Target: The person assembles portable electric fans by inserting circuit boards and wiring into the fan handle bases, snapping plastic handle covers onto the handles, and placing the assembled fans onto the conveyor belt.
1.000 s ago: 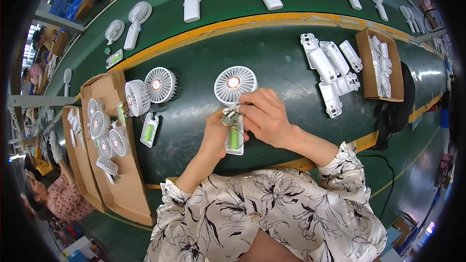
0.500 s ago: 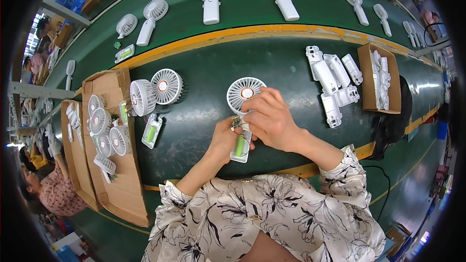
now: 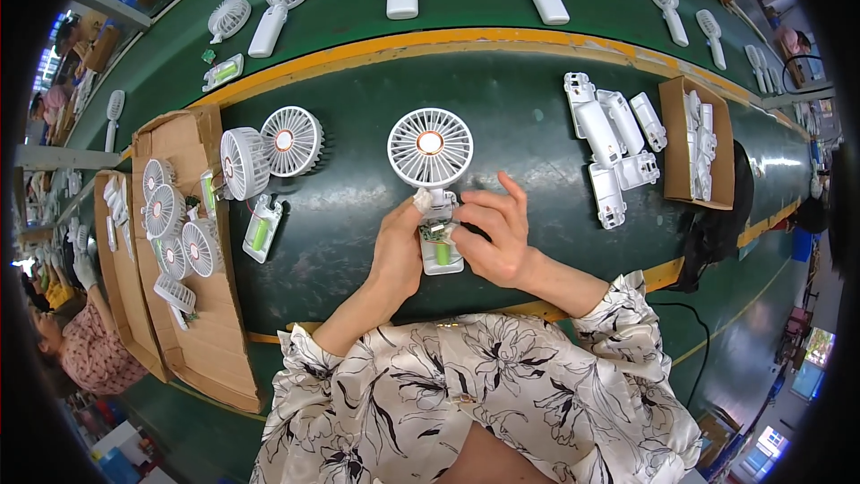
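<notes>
Handheld fan at worktop centre; fan heads and cardboard tray left, handle shells right.

A small white handheld fan lies flat on the green bench, round grilled head at twelve o'clock, its opened handle at six o'clock baring a green battery.

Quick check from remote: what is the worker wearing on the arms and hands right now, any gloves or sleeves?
No gloves: left hand and right hand are bare, no rings or watch visible. Forearms are uncovered. Loose white blouse sleeves with a black floral line print end in ruffled cuffs near the elbows.
</notes>
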Motion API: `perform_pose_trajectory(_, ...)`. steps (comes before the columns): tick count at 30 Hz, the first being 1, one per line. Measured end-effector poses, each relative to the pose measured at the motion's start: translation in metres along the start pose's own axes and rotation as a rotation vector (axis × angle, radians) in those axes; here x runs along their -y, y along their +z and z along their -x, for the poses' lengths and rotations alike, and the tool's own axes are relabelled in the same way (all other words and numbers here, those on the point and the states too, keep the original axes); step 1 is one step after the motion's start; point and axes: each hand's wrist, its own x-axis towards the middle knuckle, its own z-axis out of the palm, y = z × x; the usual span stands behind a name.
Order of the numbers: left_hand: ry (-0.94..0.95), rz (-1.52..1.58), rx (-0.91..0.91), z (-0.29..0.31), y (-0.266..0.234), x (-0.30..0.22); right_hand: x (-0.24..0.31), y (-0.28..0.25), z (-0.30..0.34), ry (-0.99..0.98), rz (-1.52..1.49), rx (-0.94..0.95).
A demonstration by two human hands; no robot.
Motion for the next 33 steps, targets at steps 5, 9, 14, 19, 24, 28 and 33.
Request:
perform_pose_trajectory(5,0.008,-0.015,0.011,-0.001,0.0,0.003,-0.002,-0.003,0.003,-0.015,0.023,0.054)
perform_pose_trajectory(9,0.015,-0.003,0.006,-0.001,-0.001,0.005,-0.002,-0.006,-0.001,0.004,0.047,0.097)
perform_pose_trajectory(14,-0.046,-0.085,0.006,-0.002,-0.001,-0.001,-0.003,-0.011,-0.014,0.11,-0.093,0.152)
perform_pose_trajectory(19,-0.072,0.025,0.013,0.0,0.002,-0.013,-0.007,-0.021,-0.031,0.249,-0.286,0.246)
perform_pose_trajectory(24,-0.108,0.064,0.053,0.002,0.001,-0.017,-0.009,-0.024,-0.037,0.363,-0.405,0.293)
perform_pose_trajectory(28,-0.158,0.068,0.086,0.003,-0.003,-0.019,-0.009,-0.026,-0.04,0.377,-0.402,0.357)
perform_pose_trajectory(33,-0.15,0.057,0.069,0.004,-0.004,-0.019,-0.01,-0.027,-0.044,0.303,-0.346,0.425)
